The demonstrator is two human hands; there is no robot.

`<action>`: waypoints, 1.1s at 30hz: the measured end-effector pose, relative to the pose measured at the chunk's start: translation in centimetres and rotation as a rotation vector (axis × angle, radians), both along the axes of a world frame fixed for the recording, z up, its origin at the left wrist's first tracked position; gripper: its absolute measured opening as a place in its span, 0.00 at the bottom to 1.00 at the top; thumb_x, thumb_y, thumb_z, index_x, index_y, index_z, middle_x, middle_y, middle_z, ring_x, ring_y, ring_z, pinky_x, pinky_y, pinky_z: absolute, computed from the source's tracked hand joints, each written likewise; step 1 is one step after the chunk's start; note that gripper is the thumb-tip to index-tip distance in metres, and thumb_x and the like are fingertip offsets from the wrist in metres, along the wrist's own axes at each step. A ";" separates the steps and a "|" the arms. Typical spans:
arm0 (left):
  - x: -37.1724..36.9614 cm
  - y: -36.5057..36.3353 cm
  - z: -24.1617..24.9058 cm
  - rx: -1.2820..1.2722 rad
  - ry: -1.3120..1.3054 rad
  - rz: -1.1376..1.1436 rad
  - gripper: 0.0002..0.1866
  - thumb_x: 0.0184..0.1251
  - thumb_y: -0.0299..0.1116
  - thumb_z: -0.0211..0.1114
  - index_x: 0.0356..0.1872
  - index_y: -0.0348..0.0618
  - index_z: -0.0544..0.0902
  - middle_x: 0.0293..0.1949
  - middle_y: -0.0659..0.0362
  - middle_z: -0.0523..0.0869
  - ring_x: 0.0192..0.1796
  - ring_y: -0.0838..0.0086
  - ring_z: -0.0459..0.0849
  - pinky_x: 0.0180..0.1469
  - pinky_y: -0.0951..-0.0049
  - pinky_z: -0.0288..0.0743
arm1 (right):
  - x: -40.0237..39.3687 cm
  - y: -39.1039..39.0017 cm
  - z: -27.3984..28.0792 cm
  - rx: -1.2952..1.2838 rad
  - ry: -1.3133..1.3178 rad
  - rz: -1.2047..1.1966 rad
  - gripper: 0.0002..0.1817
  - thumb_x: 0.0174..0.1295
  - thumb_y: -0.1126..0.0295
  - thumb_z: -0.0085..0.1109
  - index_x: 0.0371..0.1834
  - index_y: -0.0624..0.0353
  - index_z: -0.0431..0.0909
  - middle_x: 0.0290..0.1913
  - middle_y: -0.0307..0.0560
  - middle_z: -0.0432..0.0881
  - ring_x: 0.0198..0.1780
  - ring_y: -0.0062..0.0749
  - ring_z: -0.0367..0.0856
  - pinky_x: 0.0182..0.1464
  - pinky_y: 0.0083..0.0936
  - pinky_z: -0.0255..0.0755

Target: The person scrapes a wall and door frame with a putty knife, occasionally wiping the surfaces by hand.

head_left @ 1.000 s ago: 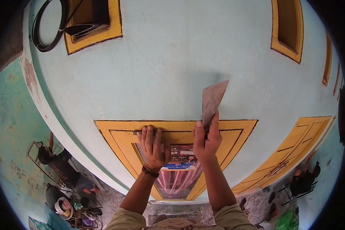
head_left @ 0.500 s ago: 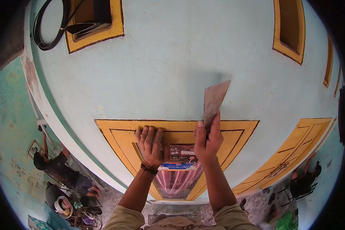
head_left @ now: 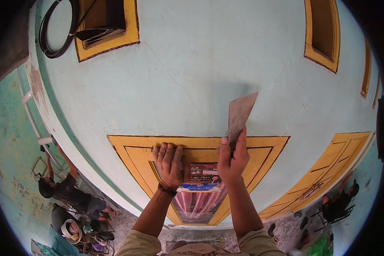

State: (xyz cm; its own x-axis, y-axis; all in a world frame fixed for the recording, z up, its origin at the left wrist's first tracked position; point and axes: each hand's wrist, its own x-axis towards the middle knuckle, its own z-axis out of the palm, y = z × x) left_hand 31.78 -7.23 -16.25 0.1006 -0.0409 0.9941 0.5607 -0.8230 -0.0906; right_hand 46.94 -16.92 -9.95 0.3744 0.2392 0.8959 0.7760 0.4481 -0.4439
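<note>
Two hands and one scraper (head_left: 242,113) show at the yellow frame (head_left: 264,143). The right hand (head_left: 233,161) grips the scraper by its lower end, blade up, before the wall (head_left: 170,94). The left hand (head_left: 170,164) lies on the frame's top, fingers outstretched; whether it holds anything cannot be told. There are two co-workers, one left (head_left: 70,194), one right (head_left: 339,205). Since a second ago, a white rail (head_left: 46,140) has appeared; the left co-worker now shows two raised arms.
</note>
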 end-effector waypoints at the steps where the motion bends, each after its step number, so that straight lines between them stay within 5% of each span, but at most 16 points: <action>1: 0.0 0.1 0.0 0.004 -0.001 -0.004 0.24 0.59 0.29 0.58 0.58 0.35 0.79 0.62 0.45 0.73 0.70 0.49 0.68 0.72 0.38 0.53 | 0.0 0.1 0.0 0.002 0.003 0.000 0.31 0.67 0.73 0.57 0.69 0.77 0.58 0.39 0.64 0.83 0.36 0.51 0.88 0.35 0.31 0.79; 13: -0.1 0.5 -0.4 0.026 0.006 0.024 0.25 0.62 0.37 0.57 0.59 0.36 0.79 0.63 0.45 0.74 0.70 0.51 0.67 0.72 0.38 0.54 | -0.1 0.0 0.0 -0.002 0.021 0.016 0.30 0.68 0.72 0.56 0.69 0.76 0.59 0.38 0.64 0.83 0.33 0.47 0.88 0.34 0.29 0.79; 15: -0.1 0.5 -0.4 0.025 0.015 0.031 0.25 0.62 0.37 0.57 0.59 0.36 0.79 0.63 0.45 0.74 0.70 0.51 0.67 0.72 0.39 0.54 | 0.1 0.2 0.1 0.037 -0.030 0.007 0.29 0.70 0.75 0.52 0.71 0.75 0.56 0.28 0.47 0.77 0.25 0.26 0.75 0.28 0.20 0.70; 17: -0.1 0.6 -0.4 0.028 0.010 0.026 0.25 0.62 0.37 0.57 0.59 0.36 0.79 0.63 0.45 0.74 0.70 0.51 0.67 0.72 0.39 0.54 | 0.1 0.4 0.0 0.062 -0.059 -0.005 0.29 0.71 0.76 0.50 0.72 0.74 0.55 0.24 0.39 0.74 0.22 0.15 0.69 0.25 0.15 0.66; 25: -0.1 0.7 -0.4 0.036 0.006 0.019 0.25 0.62 0.37 0.57 0.59 0.36 0.80 0.64 0.45 0.74 0.71 0.51 0.67 0.73 0.41 0.54 | 0.0 0.5 0.0 0.073 -0.036 0.006 0.29 0.71 0.76 0.51 0.72 0.73 0.56 0.24 0.39 0.75 0.23 0.15 0.70 0.26 0.14 0.67; 28: 0.0 0.6 -0.4 0.041 -0.001 0.020 0.25 0.62 0.37 0.57 0.59 0.36 0.80 0.64 0.45 0.74 0.71 0.51 0.67 0.73 0.41 0.54 | -0.2 -0.1 0.1 0.002 0.034 0.018 0.29 0.69 0.71 0.56 0.68 0.78 0.60 0.37 0.64 0.83 0.33 0.44 0.88 0.34 0.27 0.78; 33: 0.0 0.7 -0.4 0.046 -0.005 0.016 0.25 0.62 0.37 0.56 0.58 0.36 0.80 0.63 0.45 0.74 0.71 0.50 0.67 0.73 0.41 0.54 | -0.2 -0.1 0.1 0.004 0.020 -0.003 0.29 0.68 0.71 0.56 0.67 0.78 0.60 0.38 0.65 0.83 0.34 0.46 0.88 0.34 0.28 0.78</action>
State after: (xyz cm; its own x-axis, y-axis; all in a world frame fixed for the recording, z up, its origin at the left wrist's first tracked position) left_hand 31.78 -6.55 -16.67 0.0963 -0.0853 0.9917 0.5747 -0.8087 -0.1254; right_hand 46.77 -17.04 -9.83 0.3933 0.2342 0.8891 0.7680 0.4479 -0.4577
